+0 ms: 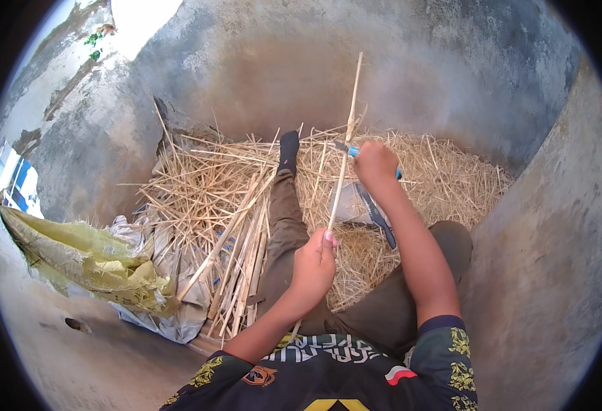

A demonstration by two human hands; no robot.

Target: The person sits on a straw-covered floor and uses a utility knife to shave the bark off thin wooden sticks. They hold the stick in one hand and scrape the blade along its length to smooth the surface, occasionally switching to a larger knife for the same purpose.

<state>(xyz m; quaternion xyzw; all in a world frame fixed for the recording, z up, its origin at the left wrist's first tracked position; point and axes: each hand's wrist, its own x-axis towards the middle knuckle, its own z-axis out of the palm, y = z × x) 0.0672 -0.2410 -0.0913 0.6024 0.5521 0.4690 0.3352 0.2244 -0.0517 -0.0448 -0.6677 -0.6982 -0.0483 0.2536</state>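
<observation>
Dark shirt [280, 392] with yellow-patterned sleeves is nearest the camera, as I note from my remote post; places are given relative to the outstretched leg [287, 222].

Item inspected: one long, thin pale stick [342, 177], to the right of the outstretched leg, raised at a slant and reaching past the foot end. Handling, in my judgement: light, stiff along its length but springy toward the far tip, dry rather than slippery, and liable to split or splinter along the grain. Best hold: low on the stick, thumb along it, clear of the blade.

Appearance: straw-coloured and narrow, with loose curled fibres lifting beyond the knife [354, 151]; the surface is too small for me to grade its smoothness.

Condition of hands: the left hand [315, 267] is closed round the lower stick, thumb on top. The right hand [376, 164] is in a fist round the knife's blue handle, its blade across the stick; depth of contact cannot be told.

Surroundings: right of the outstretched leg, straw-like shavings [445, 178] and a dark elongated object [376, 216], kind uncertain; left of it, loose strips [243, 264] and a yellow sack [102, 264].
</observation>
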